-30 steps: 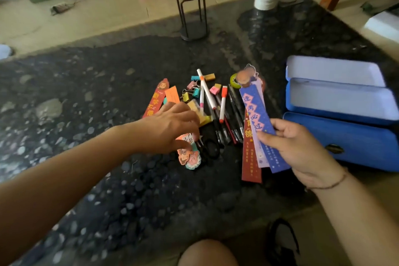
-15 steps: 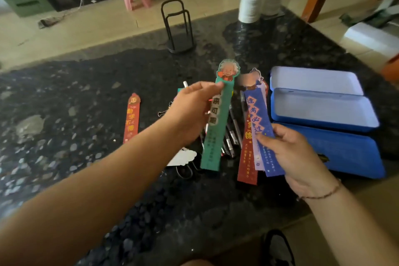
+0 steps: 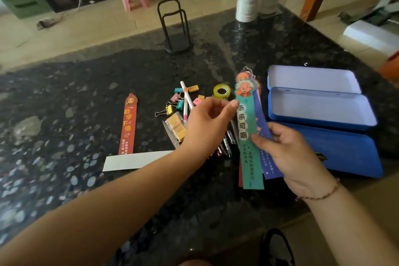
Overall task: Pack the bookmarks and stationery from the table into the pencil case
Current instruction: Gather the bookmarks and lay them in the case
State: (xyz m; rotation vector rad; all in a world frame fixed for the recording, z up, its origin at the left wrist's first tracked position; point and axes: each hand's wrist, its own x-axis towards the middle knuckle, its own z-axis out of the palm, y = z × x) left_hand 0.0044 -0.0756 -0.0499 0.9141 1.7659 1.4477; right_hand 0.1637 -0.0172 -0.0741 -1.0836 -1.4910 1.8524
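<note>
Stacking bookmarks beside the open pencil case [image 3: 321,112].
Right hand [image 3: 289,151] pinched the teal bookmark [image 3: 248,136] and others; left hand [image 3: 207,123], fingers released, touched its edge at 9 o'clock.

My table [image 3: 86,179] is glossy speckled stone. Just beside it on the right, the blue pencil case [image 3: 345,149] looks like smooth matt metal; the teal bookmark [image 3: 248,147] is matt printed card.

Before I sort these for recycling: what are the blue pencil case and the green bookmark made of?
The blue pencil case looks like painted sheet metal: thin rolled rims, pale smooth interior. The green bookmark looks like printed card, flat and thin with a die-cut top; possibly laminated, unclear.
</note>
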